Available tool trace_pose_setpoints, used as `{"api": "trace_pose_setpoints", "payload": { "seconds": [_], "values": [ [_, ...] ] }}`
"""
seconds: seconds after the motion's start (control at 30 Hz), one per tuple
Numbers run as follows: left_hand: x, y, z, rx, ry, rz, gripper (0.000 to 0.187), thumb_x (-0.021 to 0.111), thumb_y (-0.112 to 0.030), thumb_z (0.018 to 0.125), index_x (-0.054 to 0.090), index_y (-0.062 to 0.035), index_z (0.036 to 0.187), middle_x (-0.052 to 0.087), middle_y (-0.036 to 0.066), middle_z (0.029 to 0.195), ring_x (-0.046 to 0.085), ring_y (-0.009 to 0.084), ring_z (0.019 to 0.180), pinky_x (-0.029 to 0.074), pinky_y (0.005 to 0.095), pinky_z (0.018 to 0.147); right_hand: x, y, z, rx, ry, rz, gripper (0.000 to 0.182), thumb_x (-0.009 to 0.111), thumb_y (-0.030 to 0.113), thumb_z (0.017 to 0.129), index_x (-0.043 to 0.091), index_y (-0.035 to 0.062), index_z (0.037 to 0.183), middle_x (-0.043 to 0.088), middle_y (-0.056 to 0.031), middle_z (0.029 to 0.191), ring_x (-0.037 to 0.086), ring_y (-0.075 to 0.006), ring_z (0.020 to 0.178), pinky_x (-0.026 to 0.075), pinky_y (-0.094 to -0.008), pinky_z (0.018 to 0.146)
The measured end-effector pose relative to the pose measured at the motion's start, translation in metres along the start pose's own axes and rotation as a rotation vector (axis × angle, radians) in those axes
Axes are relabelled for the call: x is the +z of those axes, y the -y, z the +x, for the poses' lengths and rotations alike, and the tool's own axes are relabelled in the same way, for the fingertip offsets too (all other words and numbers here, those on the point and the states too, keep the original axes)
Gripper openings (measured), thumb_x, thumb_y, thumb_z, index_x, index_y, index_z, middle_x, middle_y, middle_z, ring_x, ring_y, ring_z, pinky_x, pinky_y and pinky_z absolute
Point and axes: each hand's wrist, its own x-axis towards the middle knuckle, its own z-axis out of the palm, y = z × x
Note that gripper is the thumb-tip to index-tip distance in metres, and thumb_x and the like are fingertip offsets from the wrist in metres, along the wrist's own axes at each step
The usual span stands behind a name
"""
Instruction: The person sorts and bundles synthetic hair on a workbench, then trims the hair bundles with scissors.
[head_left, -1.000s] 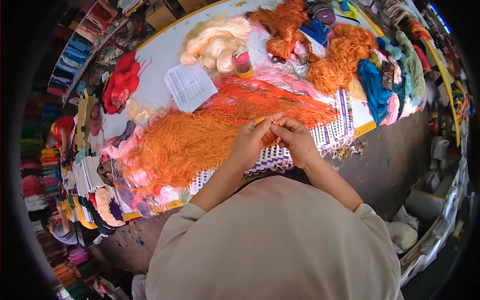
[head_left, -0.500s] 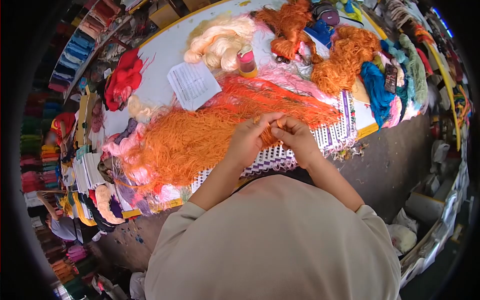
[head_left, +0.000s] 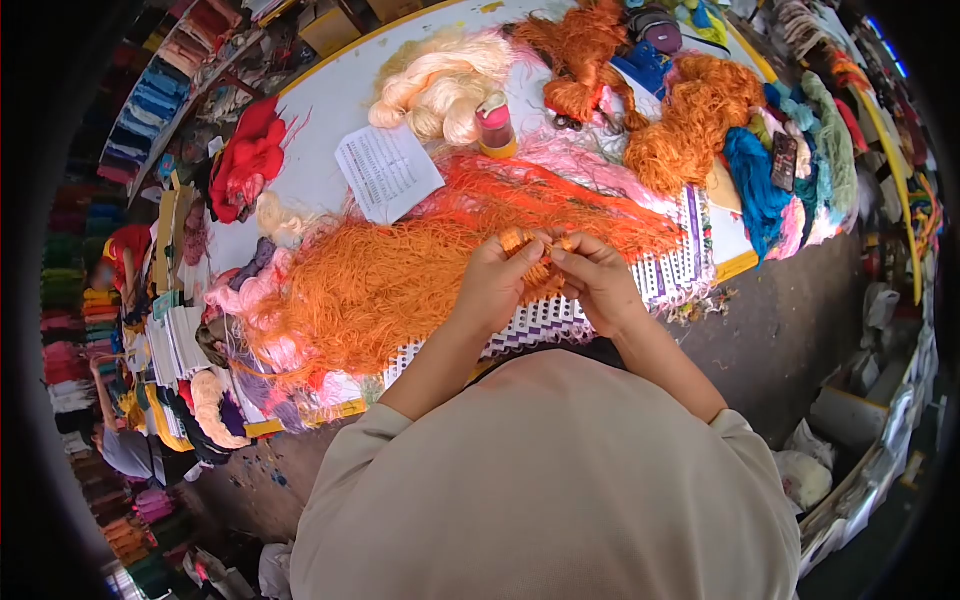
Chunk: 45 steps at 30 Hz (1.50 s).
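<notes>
Both my hands meet over the front of the table, their fingertips almost touching. My left hand (head_left: pixel 497 278) is closed on orange yarn (head_left: pixel 538 275), part of which shows between the two hands. Thumb and index finger of my right hand (head_left: pixel 597 278) pinch at the same yarn. Loose orange strands (head_left: pixel 370 285) spread over the table to the left, with redder strands (head_left: pixel 540 195) behind. Beneath my hands lie white cards with punched holes (head_left: pixel 540 320) in a row along the front edge. Fine threads between my fingertips are too small to make out.
A printed sheet (head_left: pixel 388 172), a pink-topped jar (head_left: pixel 494 125) and cream skeins (head_left: pixel 440 85) lie behind the strands. Red yarn (head_left: pixel 247 155) is at the left; rust-orange (head_left: pixel 690 120) and blue skeins (head_left: pixel 750 185) are at the right. Another person (head_left: pixel 130 452) is at far left.
My fingers have shifted on the orange yarn: the left thumb lies farther forward and more yarn shows between my hands. The person at far left has raised an arm.
</notes>
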Motion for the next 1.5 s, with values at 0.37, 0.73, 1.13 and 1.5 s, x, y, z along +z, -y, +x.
{"api": "trace_pose_setpoints", "payload": {
  "seconds": [0.37, 0.73, 1.13, 1.5],
  "values": [
    [-0.001, -0.003, 0.001, 0.016, -0.063, -0.033, 0.016, 0.054, -0.011, 0.097, 0.063, 0.0004, 0.104, 0.066, 0.011, 0.108, 0.06, 0.0171, 0.103, 0.045, 0.032, 0.094, 0.0, 0.0, 0.005, 0.023, 0.009, 0.104, 0.004, 0.061, 0.014, 0.093, 0.061, 0.0113, 0.091, 0.052, 0.0058, 0.071, 0.042, -0.0041, 0.056, 0.036, -0.0202, 0.052],
    [-0.044, -0.04, 0.004, -0.215, -0.082, -0.215, 0.026, 0.044, -0.027, 0.101, 0.06, -0.0073, 0.109, 0.065, 0.015, 0.118, 0.041, 0.0038, 0.05, 0.026, 0.0157, 0.039, -0.028, 0.031, -0.008, 0.048, 0.013, -0.27, 0.022, 0.055, 0.027, 0.098, 0.056, 0.0094, 0.086, 0.041, 0.0057, 0.063, 0.034, -0.0025, 0.053, 0.028, -0.0224, 0.045],
    [-0.016, 0.006, -0.012, -0.364, 0.129, 0.447, 0.032, 0.06, -0.029, 0.095, 0.053, -0.0078, 0.073, 0.039, -0.005, 0.051, 0.033, 0.0062, 0.041, 0.026, 0.0244, 0.041, -0.017, 0.034, -0.026, -0.182, 0.242, -1.263, 0.021, 0.058, 0.026, 0.094, 0.061, 0.0049, 0.095, 0.063, -0.0153, 0.075, 0.063, -0.0316, 0.071, 0.048, -0.0395, 0.064],
    [0.02, 0.005, 0.004, -0.592, -0.137, -0.171, 0.033, 0.054, -0.036, 0.097, 0.06, -0.0045, 0.105, 0.052, -0.005, 0.073, 0.036, 0.0039, 0.046, 0.028, 0.019, 0.039, -0.034, 0.03, -0.015, -0.321, 0.213, -0.02, 0.018, 0.048, 0.025, 0.102, 0.049, 0.0096, 0.091, 0.051, -0.0009, 0.075, 0.051, -0.0136, 0.07, 0.042, -0.0301, 0.066]
  ]
}}
